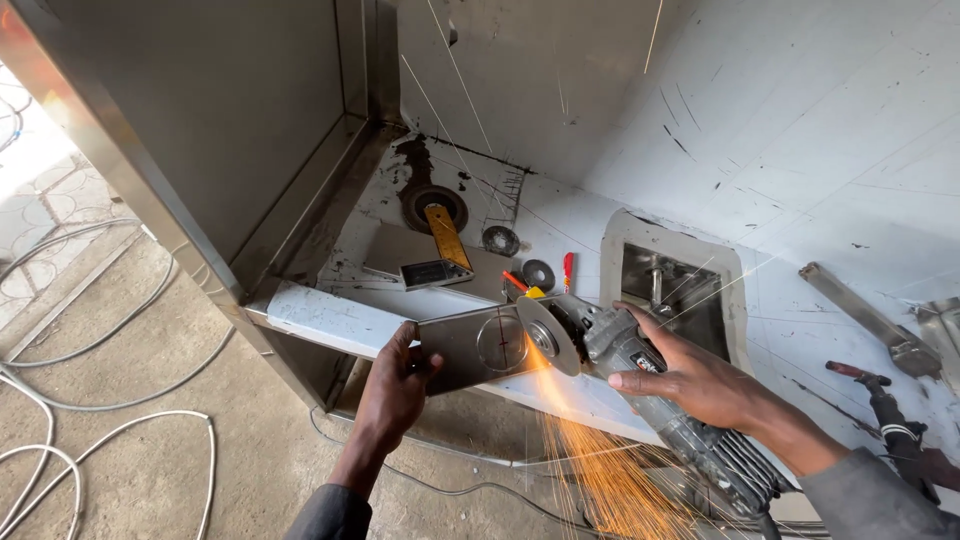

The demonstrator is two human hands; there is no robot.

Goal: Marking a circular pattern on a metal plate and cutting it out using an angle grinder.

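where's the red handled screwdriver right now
In the head view the red-handled screwdriver lies on the white bench top, just right of a small dark disc and above the angle grinder in the right hand.

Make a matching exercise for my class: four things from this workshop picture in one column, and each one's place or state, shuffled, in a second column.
Things:
1. left hand
2. right hand
3. cutting disc
4. white cables

Places or states:
A. lying on the floor
B. throwing sparks at the plate's edge
C. gripping the angle grinder
D. holding the metal plate

Pairs: 1-D, 2-C, 3-B, 4-A
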